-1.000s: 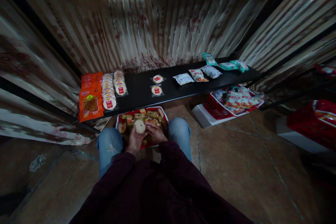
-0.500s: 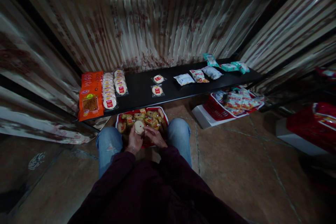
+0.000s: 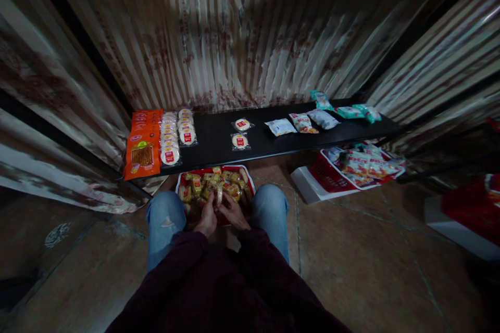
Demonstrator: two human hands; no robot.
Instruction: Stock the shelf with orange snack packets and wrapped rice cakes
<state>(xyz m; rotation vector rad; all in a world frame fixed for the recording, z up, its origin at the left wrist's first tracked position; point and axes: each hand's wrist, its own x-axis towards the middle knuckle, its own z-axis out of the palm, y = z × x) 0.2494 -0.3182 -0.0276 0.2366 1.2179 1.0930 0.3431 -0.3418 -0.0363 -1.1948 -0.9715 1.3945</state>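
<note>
Between my knees, a round wrapped cake [image 3: 219,194] is held up on its edge, its thin side facing me. My left hand [image 3: 208,217] is closed on its left side. My right hand [image 3: 233,213] grips it from the right and low down, fingertips close to the left ones. Under and beyond both hands sits a red basket [image 3: 253,182] with a white rim, filled with small yellowish wrapped packets [image 3: 213,179]. Part of the basket's near side is hidden by my hands.
Above the basket runs a black shelf [image 3: 213,140]. It bears an orange snack bag [image 3: 144,143], rows of wrapped round cakes [image 3: 170,153], two single cakes [image 3: 239,141], white pouches [image 3: 280,126] and teal pouches [image 3: 347,112]. A second red basket [image 3: 326,170] stands right, beneath the shelf.
The round cake has turned from showing its flat pale face to standing edge-on between my hands. My right hand has come in closer around it. The whole view has shifted slightly.
</note>
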